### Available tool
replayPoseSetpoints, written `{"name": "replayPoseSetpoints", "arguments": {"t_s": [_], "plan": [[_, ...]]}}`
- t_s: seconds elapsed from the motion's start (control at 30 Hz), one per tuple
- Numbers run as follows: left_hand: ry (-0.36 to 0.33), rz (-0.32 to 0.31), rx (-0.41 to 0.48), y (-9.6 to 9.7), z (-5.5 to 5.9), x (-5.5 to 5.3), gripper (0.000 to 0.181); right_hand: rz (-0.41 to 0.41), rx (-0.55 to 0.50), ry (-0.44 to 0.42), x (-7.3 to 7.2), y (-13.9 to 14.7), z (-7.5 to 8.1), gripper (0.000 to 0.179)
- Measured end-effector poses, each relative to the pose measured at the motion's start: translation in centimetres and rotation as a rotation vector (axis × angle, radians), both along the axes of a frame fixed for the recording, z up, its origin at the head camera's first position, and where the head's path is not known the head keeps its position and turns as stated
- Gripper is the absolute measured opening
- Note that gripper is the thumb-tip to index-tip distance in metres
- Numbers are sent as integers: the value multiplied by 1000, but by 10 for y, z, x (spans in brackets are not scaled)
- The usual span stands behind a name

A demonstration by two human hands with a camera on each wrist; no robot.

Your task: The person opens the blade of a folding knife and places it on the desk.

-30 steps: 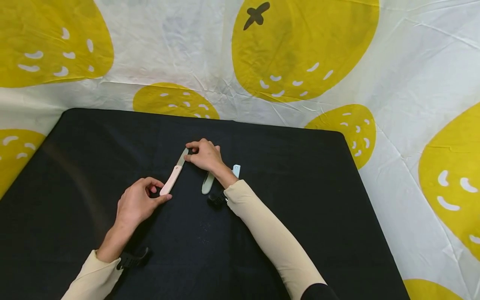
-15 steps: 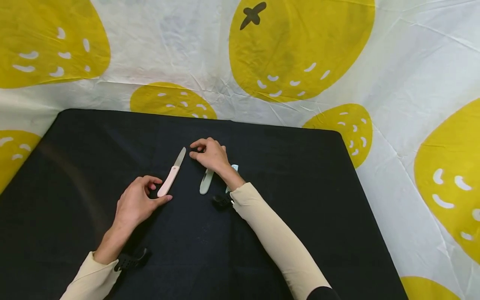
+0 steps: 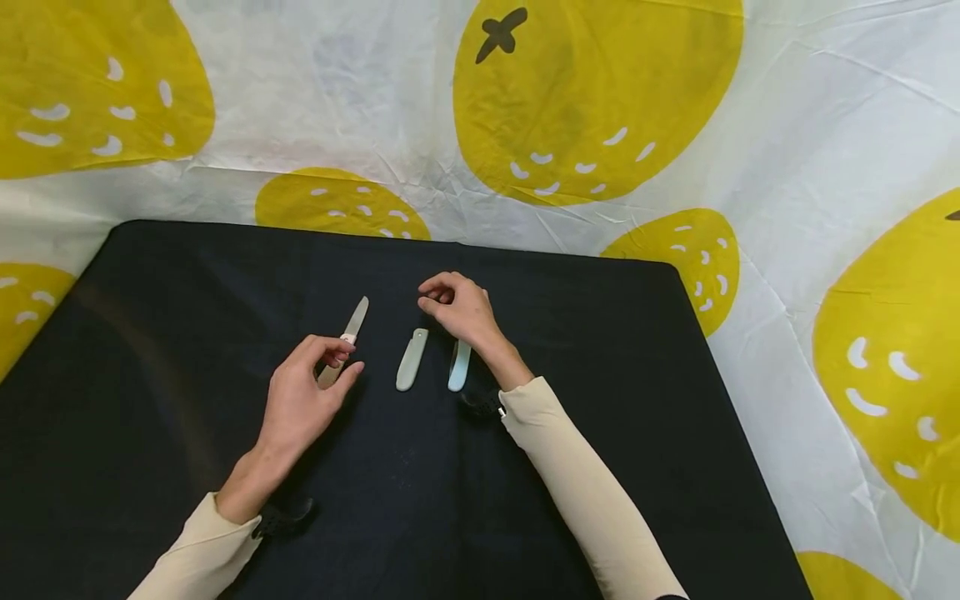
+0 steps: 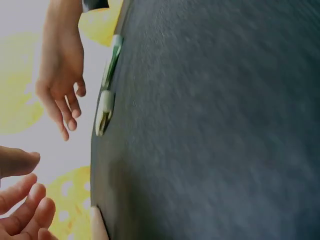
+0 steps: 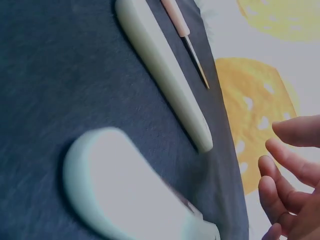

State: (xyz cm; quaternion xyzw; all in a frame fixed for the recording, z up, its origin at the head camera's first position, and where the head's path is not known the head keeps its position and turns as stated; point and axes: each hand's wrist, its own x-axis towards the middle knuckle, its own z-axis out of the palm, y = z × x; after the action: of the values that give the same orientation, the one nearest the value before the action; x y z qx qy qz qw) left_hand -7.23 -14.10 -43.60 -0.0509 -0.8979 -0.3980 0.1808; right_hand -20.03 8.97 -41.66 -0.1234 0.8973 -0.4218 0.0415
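Note:
A pink-handled folding knife lies on the black cloth with its blade out, pointing away from me. My left hand hovers over its handle and hides part of it; in the left wrist view the fingers are apart, with nothing between them. To the right lies a pale green folding knife, folded. A light blue folding knife is beside it, its far end covered by my right hand. That hand is raised above the cloth, its loosely bent fingers holding nothing.
The black cloth covers the table. Behind it and along the right hangs a white sheet printed with yellow fruit shapes. A black strap sits at the left wrist, another at the right.
My right hand has come off the pink knife's blade and moved right, over the light blue knife. My left hand has lifted from beside the pink handle and shifted right over it.

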Motion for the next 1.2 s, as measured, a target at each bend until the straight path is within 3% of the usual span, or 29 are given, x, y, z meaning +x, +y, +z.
{"name": "replayPoseSetpoints", "arguments": {"t_s": [0.13, 0.37, 0.63, 0.9, 1.2], "plan": [[-38, -49, -26, 8, 3, -3, 26, 15, 72, 22, 6, 4, 0, 20], [-167, -119, -66, 20, 6, -7, 33, 41, 223, 53, 12, 3, -4, 20], [-278, -141, -120, 31, 3, -9, 48, 68, 313, 57, 16, 1, -6, 24], [-298, -175, -160, 37, 1, -15, 55, 86, 343, 52, 18, 1, -6, 25], [-333, -154, -207, 43, -2, -16, 51, 96, 427, 85, 23, 0, -11, 19]]}}
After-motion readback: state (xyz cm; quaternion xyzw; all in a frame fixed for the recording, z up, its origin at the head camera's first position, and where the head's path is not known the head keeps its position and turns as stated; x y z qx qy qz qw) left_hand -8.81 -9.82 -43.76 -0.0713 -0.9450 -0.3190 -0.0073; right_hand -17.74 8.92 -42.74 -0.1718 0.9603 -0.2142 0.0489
